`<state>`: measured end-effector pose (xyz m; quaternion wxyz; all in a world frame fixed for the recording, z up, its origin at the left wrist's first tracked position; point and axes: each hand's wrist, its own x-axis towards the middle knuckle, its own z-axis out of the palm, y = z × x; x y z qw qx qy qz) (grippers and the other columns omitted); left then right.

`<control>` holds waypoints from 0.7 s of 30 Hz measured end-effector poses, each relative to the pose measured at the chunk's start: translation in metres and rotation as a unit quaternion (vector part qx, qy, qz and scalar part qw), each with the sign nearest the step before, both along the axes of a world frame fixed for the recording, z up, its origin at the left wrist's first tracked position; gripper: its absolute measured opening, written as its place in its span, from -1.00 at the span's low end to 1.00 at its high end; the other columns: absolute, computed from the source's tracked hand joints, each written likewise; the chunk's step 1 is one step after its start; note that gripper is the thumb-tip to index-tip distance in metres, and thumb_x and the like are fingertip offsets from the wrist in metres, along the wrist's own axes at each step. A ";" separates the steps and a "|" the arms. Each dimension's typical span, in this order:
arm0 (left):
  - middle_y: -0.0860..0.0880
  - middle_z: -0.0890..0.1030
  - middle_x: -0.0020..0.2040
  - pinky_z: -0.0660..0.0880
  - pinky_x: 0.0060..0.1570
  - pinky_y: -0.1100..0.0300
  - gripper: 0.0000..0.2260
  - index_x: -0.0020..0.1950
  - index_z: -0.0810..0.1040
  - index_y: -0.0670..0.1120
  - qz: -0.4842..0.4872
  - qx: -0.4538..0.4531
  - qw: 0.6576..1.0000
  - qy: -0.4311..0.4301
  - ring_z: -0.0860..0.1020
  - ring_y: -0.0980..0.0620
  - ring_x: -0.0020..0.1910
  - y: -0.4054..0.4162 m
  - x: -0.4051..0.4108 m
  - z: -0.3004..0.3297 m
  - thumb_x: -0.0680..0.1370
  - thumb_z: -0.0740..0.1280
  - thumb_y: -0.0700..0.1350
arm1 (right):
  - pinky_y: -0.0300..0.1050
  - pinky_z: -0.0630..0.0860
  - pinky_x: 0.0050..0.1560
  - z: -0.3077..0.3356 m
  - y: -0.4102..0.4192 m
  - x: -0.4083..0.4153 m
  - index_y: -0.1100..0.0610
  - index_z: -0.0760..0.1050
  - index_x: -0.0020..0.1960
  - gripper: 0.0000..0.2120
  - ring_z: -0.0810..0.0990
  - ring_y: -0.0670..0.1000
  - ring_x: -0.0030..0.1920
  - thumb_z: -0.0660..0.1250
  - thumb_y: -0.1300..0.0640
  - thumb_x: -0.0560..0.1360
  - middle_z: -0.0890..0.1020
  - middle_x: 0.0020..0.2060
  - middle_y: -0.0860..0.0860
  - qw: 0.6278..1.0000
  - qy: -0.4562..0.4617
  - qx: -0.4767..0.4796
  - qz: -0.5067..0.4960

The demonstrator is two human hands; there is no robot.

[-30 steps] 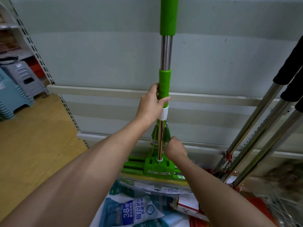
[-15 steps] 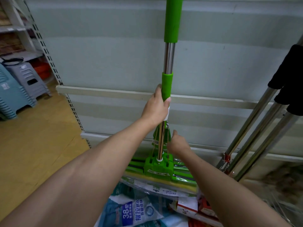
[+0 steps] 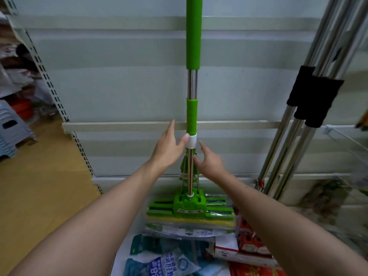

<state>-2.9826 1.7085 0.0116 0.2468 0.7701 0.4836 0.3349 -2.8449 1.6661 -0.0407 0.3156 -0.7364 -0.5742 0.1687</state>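
The left hand [image 3: 169,145] is spread, fingers straight, with its thumb tip against the white collar [image 3: 192,141] of a green sponge mop [image 3: 192,84]. The right hand [image 3: 210,164] is also spread, just beside the steel shaft below the collar and gripping nothing. The mop stands upright against the shelving back panel [image 3: 119,86], its head [image 3: 189,206] resting on packaged goods [image 3: 159,261]. Black-gripped metal poles [image 3: 286,148] lean to the right.

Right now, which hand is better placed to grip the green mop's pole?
Left, probably. The left hand is open with its thumb tip on the white collar of the sponge mop, fingers straight beside the pole. The right hand, also open, sits lower by the shaft; whether it touches is unclear.
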 end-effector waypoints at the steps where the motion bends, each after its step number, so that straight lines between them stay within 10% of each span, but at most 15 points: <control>1: -0.15 0.23 0.50 0.22 0.36 0.09 -0.36 0.54 0.02 -0.05 -0.002 0.002 1.000 -0.002 0.23 -0.11 0.47 -0.004 -0.003 -0.001 0.57 0.20 0.13 | 0.06 0.38 0.27 0.005 -0.004 -0.001 0.05 0.07 0.53 -0.39 0.44 0.18 0.32 0.21 -0.05 0.57 0.43 0.37 0.15 1.000 0.010 0.013 -0.003; 21: -0.14 0.32 0.45 0.24 0.31 0.14 -0.31 0.50 0.17 -0.05 -0.245 0.040 0.968 -0.021 0.29 -0.10 0.42 -0.184 0.138 0.017 0.45 0.43 -0.06 | -0.08 0.46 0.16 0.079 -0.227 0.105 0.08 0.28 0.46 -0.43 0.56 0.07 0.11 0.28 -0.11 0.52 0.55 0.16 0.13 0.970 -0.006 0.188 -0.156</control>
